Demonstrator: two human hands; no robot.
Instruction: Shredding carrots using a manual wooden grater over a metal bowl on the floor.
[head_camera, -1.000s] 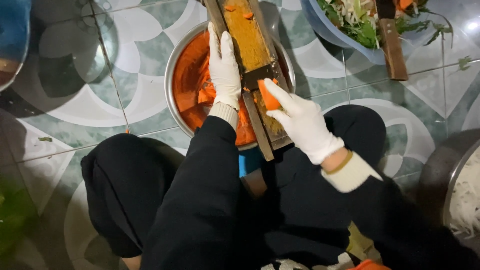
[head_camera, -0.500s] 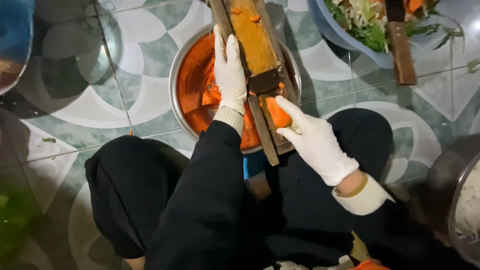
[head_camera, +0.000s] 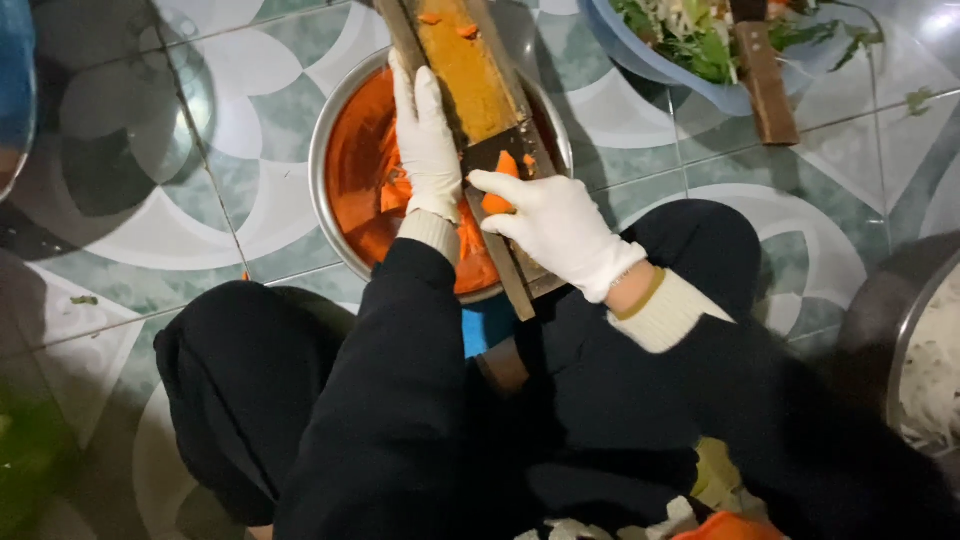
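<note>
A long wooden grater board (head_camera: 470, 80) lies slanted over a round metal bowl (head_camera: 330, 150) holding shredded orange carrot (head_camera: 370, 170). My left hand (head_camera: 425, 140), in a white glove, grips the board's left edge. My right hand (head_camera: 555, 225), also gloved, presses an orange carrot piece (head_camera: 500, 185) against the dark blade section of the board. Small carrot bits stick to the upper part of the board. My dark-clothed knees frame the bowl from below.
A blue bowl (head_camera: 640, 55) of green leaves with a wooden-handled knife (head_camera: 765, 75) sits at top right. A metal basin (head_camera: 900, 340) of pale shreds stands at the right edge. The floor is patterned green and white tile (head_camera: 180, 220).
My right hand has slid the carrot piece up and down along the board over the blade. The left hand has stayed on the board's edge.
</note>
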